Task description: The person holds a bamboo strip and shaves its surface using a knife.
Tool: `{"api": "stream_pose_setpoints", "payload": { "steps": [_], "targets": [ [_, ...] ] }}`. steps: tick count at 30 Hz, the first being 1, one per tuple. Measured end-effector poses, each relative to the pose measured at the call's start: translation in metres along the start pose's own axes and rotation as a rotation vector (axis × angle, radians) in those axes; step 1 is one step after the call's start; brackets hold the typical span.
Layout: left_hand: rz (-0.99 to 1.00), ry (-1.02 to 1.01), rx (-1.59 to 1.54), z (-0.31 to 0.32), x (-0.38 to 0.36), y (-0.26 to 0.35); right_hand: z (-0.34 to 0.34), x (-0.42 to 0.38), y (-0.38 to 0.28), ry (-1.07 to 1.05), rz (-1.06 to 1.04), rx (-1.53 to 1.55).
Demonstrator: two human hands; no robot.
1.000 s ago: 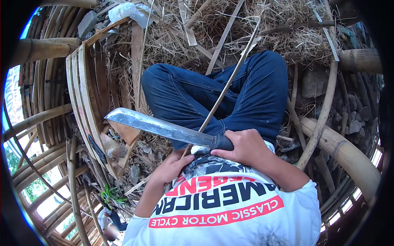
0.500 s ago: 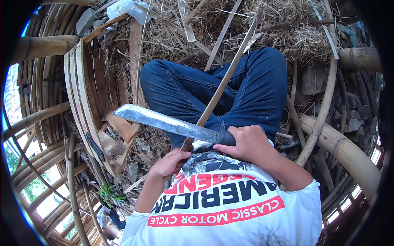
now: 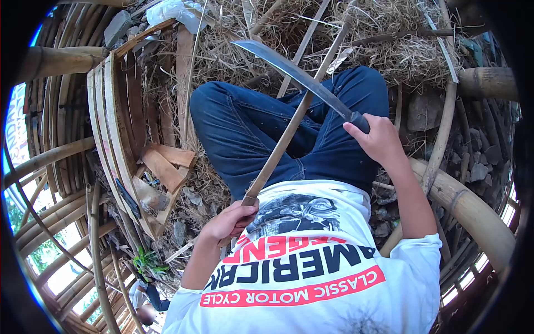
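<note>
My right hand is closed round the dark handle of a machete, whose blade points up and to the left. The blade crosses over a long bamboo strip at about thigh height. Wrapped round the near end of that strip is my left hand, held close against the white shirt. From there the strip runs diagonally up and right, over my crossed legs in blue jeans to the dry grass.
Pale wooden boards and short wood pieces lie to the left. Thick bamboo poles stand close on the right. Dry grass and a plastic bag are ahead. Another person is at lower left.
My right hand has moved the machete away from my body, up along the strip. My left hand keeps its hold in nearly the same place.
</note>
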State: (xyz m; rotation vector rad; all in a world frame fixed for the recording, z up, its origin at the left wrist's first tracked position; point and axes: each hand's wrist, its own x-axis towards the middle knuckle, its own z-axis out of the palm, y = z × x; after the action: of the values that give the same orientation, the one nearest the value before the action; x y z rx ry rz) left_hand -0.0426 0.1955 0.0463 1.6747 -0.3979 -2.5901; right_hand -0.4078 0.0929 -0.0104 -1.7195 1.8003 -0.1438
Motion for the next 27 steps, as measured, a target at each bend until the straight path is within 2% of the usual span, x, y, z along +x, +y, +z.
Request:
{"api": "stream_pose_setpoints", "payload": {
  "steps": [4,8,10,11,17,19,26,27],
  "targets": [
    [0.052,0.108,0.119,0.007,0.004,-0.005,-0.006,-0.025,-0.039,-0.093,0.025,0.106],
    [-0.022,0.022,0.046,0.004,0.002,0.001,0.02,-0.06,-0.068,-0.202,-0.201,0.142],
    [-0.014,0.163,-0.041,0.017,-0.003,0.003,0.032,-0.071,-0.079,-0.227,-0.316,0.098],
    [-0.015,0.164,-0.04,0.016,-0.002,0.0,0.036,-0.074,-0.081,-0.255,-0.347,0.065],
    [0.048,0.13,0.194,-0.001,0.01,-0.016,0.034,-0.074,-0.08,-0.219,-0.349,0.018],
    [0.137,0.092,0.256,0.002,0.009,-0.011,0.031,-0.072,-0.078,-0.214,-0.341,-0.007],
    [0.171,0.126,0.2,0.01,0.004,-0.006,0.035,-0.067,-0.068,-0.167,-0.384,-0.038],
    [0.165,0.114,0.24,0.003,0.006,-0.01,0.032,-0.062,-0.061,-0.133,-0.328,-0.054]
  ]
}}
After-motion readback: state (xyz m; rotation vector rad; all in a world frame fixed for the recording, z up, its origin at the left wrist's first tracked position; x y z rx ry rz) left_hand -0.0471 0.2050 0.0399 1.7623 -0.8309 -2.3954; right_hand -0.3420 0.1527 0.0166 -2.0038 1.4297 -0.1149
